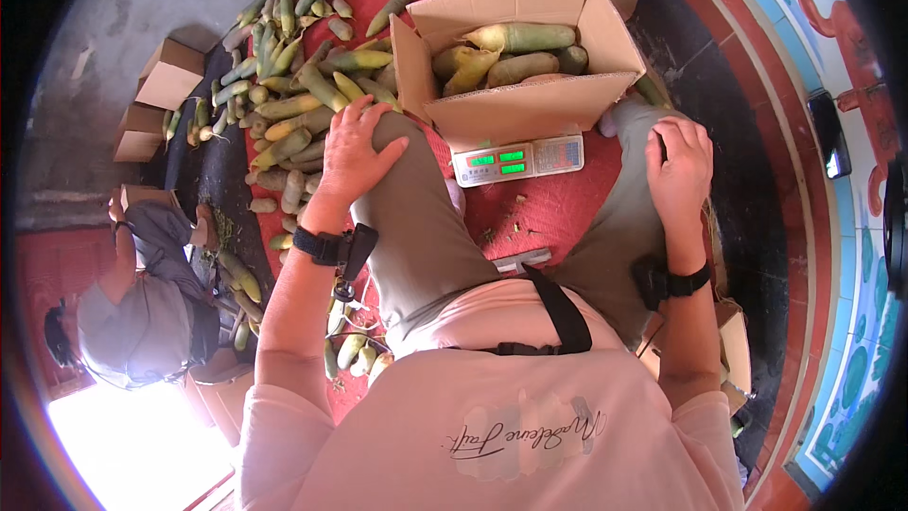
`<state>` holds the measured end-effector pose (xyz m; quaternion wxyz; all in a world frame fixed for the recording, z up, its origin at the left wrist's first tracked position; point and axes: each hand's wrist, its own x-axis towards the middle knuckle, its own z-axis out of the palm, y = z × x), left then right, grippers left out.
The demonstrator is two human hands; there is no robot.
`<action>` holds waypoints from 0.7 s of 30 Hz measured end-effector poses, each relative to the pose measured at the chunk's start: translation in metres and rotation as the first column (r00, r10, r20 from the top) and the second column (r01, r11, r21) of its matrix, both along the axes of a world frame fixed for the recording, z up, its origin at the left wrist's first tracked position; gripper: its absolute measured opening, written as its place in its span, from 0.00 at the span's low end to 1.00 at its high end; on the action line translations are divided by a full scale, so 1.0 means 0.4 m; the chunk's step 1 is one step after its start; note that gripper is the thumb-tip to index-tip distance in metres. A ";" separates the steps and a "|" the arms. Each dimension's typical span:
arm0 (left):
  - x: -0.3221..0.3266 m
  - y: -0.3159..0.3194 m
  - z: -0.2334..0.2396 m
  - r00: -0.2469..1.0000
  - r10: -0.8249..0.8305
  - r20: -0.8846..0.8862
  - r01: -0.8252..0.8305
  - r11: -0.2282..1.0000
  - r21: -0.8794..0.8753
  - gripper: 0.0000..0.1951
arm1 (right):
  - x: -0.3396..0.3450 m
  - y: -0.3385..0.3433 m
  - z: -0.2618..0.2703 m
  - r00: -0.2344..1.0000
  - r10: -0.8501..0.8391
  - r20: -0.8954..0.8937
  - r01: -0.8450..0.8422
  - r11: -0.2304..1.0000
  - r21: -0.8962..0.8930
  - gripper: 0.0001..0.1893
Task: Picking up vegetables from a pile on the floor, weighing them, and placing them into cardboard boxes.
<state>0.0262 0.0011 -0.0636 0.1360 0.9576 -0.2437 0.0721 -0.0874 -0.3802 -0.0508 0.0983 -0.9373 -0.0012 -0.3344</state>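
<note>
My left hand rests on my left knee with its fingers spread, holding nothing. It lies beside a heap of green radishes. My right hand lies over my right knee, fingers loosely bent and thumb a little apart; I see no object in it. Between and beyond my knees stands an open cardboard box with several large green radishes inside. The box sits at a digital weighing scale, whose green display is lit and faces me. How the box's base meets the scale's platform is hidden.
Red matting covers the floor. On the left, another person sits near more radishes. Other cardboard boxes stand at far left, and some at the top. A phone lies on the tiled ledge at right.
</note>
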 end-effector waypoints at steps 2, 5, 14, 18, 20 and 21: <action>0.000 -0.002 -0.001 1.000 0.015 0.008 -0.015 1.000 0.006 0.26 | -0.002 0.004 0.001 1.000 0.003 0.001 -0.003 1.000 -0.002 0.04; 0.002 0.000 -0.002 0.998 0.045 -0.047 -0.044 0.999 0.010 0.27 | -0.004 0.006 0.004 1.000 0.017 -0.003 -0.017 1.000 0.000 0.04; 0.011 -0.013 0.029 0.987 0.035 -0.160 -0.037 0.999 -0.006 0.28 | 0.012 0.003 0.016 0.996 0.074 -0.054 -0.072 0.996 0.043 0.04; 0.058 -0.043 0.067 0.943 -0.058 -0.327 0.019 0.992 -0.121 0.25 | 0.021 -0.015 0.024 0.987 0.101 -0.124 -0.094 0.994 0.062 0.05; 0.094 -0.072 0.092 0.891 -0.092 -0.444 0.013 0.984 -0.176 0.24 | 0.025 -0.009 0.024 0.988 0.103 -0.118 -0.098 0.994 0.046 0.05; 0.113 -0.091 0.098 0.872 -0.160 -0.462 0.033 0.962 -0.271 0.22 | 0.026 -0.005 0.026 0.989 0.095 -0.116 -0.092 0.995 0.031 0.05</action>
